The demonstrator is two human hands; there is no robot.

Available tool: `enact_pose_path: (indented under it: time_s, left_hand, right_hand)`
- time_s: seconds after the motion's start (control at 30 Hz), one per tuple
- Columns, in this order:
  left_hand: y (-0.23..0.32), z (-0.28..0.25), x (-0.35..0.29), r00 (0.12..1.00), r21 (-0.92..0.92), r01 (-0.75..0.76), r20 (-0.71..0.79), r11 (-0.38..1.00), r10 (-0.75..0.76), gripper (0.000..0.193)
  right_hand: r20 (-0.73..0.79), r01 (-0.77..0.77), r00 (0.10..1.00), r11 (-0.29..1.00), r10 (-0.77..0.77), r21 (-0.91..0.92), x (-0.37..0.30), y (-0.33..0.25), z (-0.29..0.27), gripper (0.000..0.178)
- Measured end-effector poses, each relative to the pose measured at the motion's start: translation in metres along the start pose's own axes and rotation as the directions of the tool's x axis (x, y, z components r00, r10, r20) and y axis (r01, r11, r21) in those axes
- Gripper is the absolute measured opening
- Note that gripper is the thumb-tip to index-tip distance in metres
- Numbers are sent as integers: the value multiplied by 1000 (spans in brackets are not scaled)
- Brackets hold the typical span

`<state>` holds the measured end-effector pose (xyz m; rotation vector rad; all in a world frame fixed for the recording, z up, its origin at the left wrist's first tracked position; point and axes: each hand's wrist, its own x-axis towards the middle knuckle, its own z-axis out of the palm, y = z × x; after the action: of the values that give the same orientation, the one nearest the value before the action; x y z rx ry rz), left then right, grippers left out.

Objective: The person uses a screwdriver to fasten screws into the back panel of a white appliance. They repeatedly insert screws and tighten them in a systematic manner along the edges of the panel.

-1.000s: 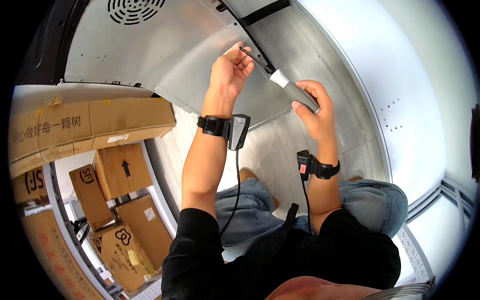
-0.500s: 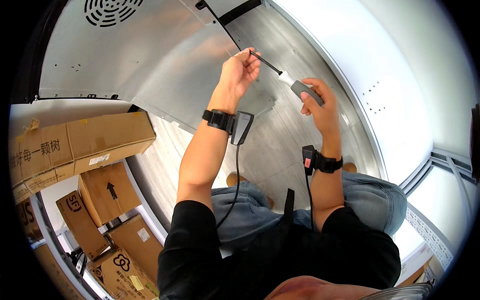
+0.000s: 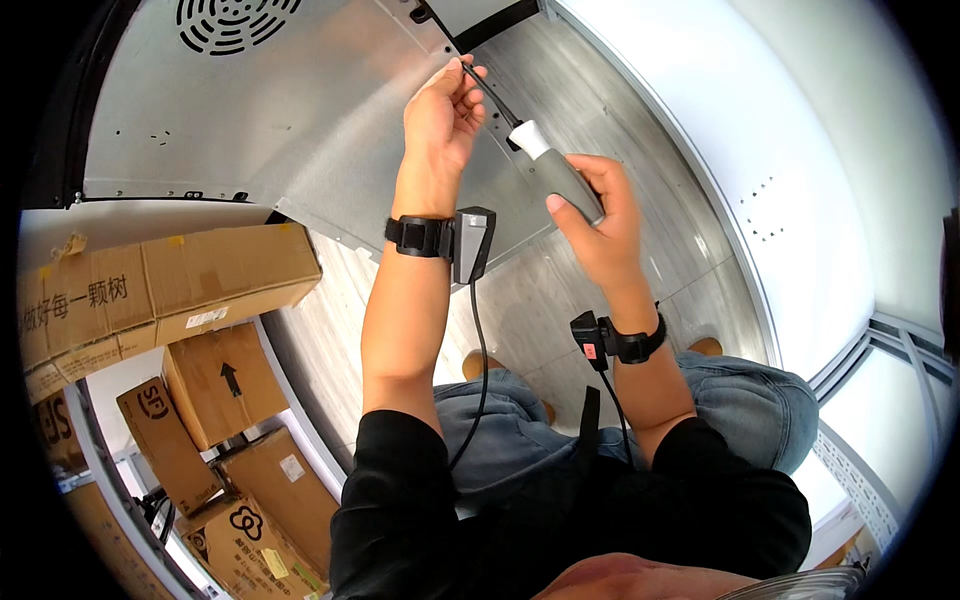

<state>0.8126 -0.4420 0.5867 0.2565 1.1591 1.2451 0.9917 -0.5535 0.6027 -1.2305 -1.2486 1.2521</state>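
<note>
A screwdriver (image 3: 568, 186) with a grey and white handle and a thin dark shaft slants up and left. My right hand (image 3: 612, 222) is wrapped round its handle, thumb along the near side. At the shaft's far end, the thumb and forefinger of my left hand (image 3: 440, 125) pinch the tip, the other fingers curled. Whether a screw sits there is too small to tell. This pinch lies at the edge of a large silvery metal panel (image 3: 320, 120), which has small holes and a round slotted vent. Black straps with cabled devices are on both wrists.
Cardboard boxes (image 3: 220, 385) are stacked on a shelf at the lower left, one long box (image 3: 215, 265) lying on top. A white panel (image 3: 700, 120) with small holes curves along the right. Between them is a pale wood-look floor (image 3: 690, 240). A metal frame (image 3: 900, 350) stands far right.
Both hands and the screwdriver have moved left and away from me, up along the panel's edge. The screwdriver stands steeper now, and my right hand grips more of its handle.
</note>
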Motion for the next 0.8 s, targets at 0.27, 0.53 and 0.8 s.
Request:
enact_pose_path:
  time_s: [0.27, 0.53, 0.8]
  left_hand:
    - [16, -28, 32, 1000, 12, 29, 5, 1000, -29, 19]
    - [16, -46, 35, 997, 38, -69, 18, 997, 69, 21]
    - [20, -46, 36, 998, 14, -58, 12, 998, 58, 21]
  right_hand:
    - [-49, 135, 987, 963, -150, -232, 16, -5, 44, 34]
    - [-26, 167, 982, 926, -187, -338, 15, 0, 68, 34]
    - [-1, 195, 977, 896, -213, -400, 19, -8, 77, 36]
